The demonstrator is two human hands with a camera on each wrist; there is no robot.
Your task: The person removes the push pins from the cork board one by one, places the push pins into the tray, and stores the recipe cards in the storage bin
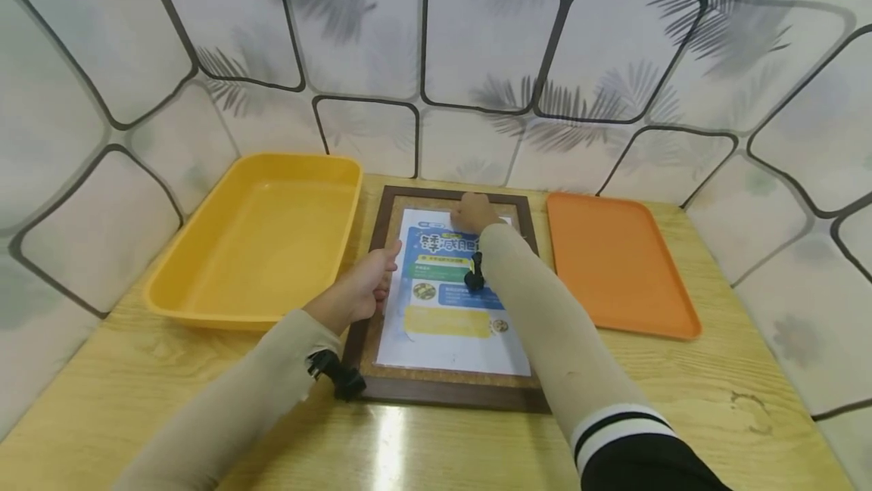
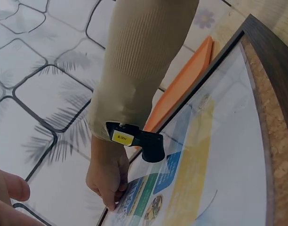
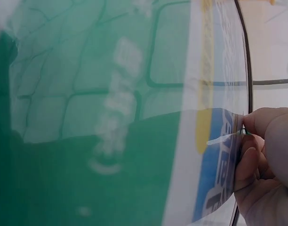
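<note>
A printed poster in a clear, glossy cover lies on a cork board with a dark frame. At the poster's top edge my right hand pinches that edge between thumb and curled fingers; the right wrist view shows the hand at the rim of the poster, with a tiny green bit by the fingertips. My left hand is over the board's left side beside the poster, thumb raised, fingers loosely bent, holding nothing visible. Only part of this hand shows in the left wrist view.
A yellow tray stands left of the board and a flat orange tray lies to its right. A patterned wall covering rises behind the wooden table and along both sides.
</note>
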